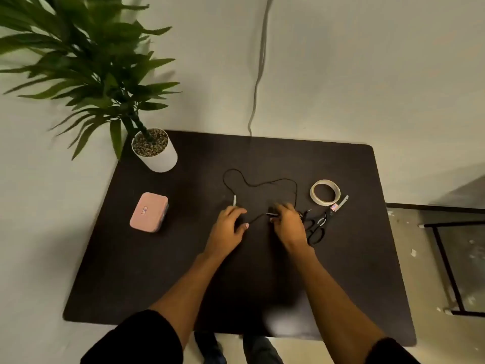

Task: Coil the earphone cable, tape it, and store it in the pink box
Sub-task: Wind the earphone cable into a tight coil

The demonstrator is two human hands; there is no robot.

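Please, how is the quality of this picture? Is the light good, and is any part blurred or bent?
Head view: the light is dim and warm; the thin black cable hardly stands out from the dark table. The right hand is blurred at its fingers, while the left hand is sharper. The wide lens bends the table edges, and the plant looks soft.

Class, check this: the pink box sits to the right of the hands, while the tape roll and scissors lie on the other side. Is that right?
Not quite. The head view shows the pink box left of the hands, tape roll and scissors on the other side.
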